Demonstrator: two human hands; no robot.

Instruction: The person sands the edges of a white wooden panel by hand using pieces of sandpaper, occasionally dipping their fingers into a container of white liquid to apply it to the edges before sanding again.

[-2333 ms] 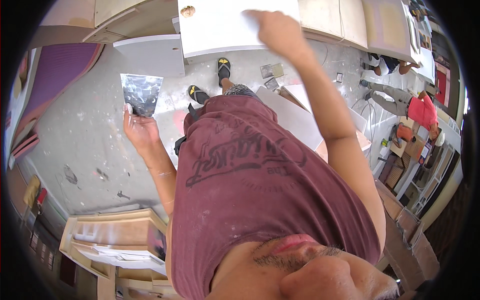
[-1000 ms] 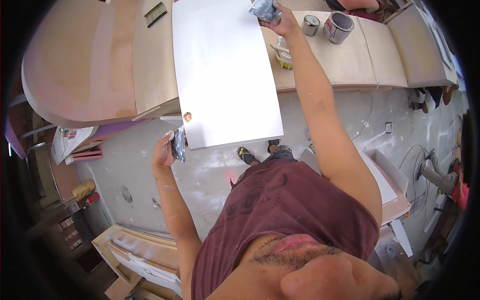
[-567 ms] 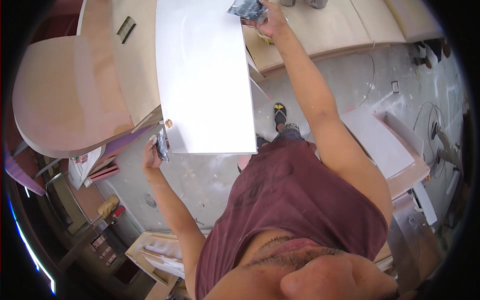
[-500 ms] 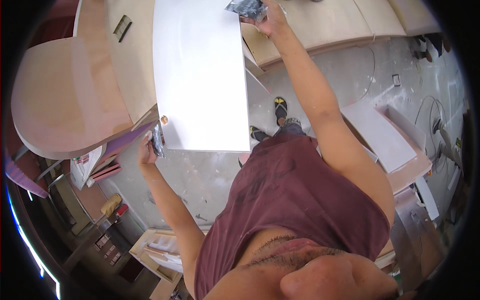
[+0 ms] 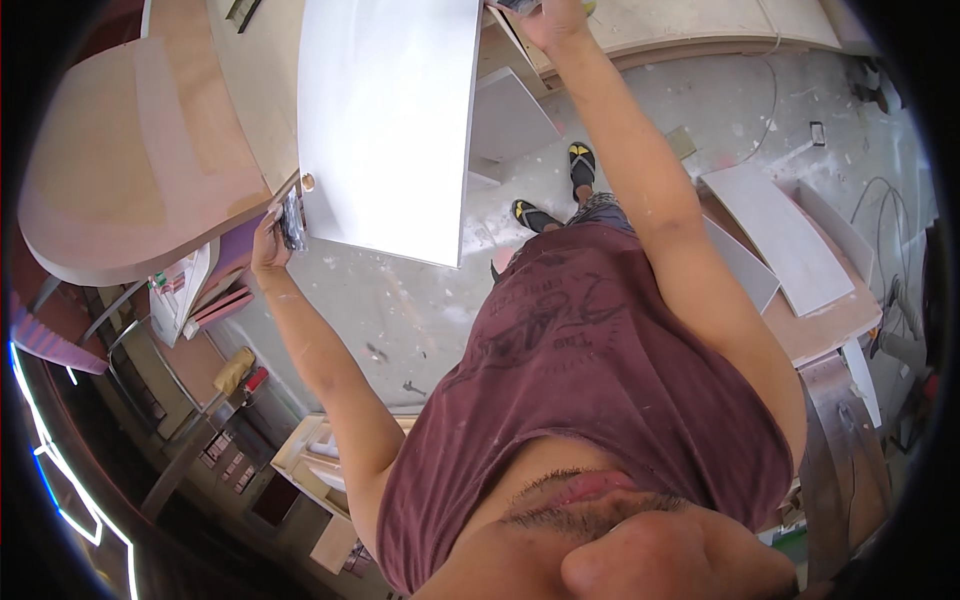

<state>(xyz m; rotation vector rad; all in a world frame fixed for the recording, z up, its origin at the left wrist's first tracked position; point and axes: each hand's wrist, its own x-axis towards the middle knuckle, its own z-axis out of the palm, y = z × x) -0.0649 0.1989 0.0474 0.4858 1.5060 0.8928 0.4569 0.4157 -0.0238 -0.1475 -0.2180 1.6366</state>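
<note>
A large white panel [image 5: 385, 130] reaches from the upper edge down to the middle, with a small round brown spot near its left edge. At that edge my left hand [image 5: 271, 243] is closed on a crinkled silvery-dark plastic piece [image 5: 293, 222], which lies against or just beside the panel. My right hand [image 5: 556, 24] is by the panel's far right side, partly cut off by the upper edge. Its fingers are bent round a similar dark plastic piece [image 5: 520, 5], of which only a bit shows.
A rounded wooden top [image 5: 110, 170] stands at the left. Pale boards [image 5: 780, 240] lie on a low stand at the right. A grey panel [image 5: 510, 115] leans beyond my feet. A cable [image 5: 770, 110] crosses the floor, and a wooden drawer unit [image 5: 310, 450] is at lower left.
The whole view has shifted, and the panel and both hands sit higher in it. The panel's near edge slopes more. My right hand's plastic piece is now mostly out of the picture.
</note>
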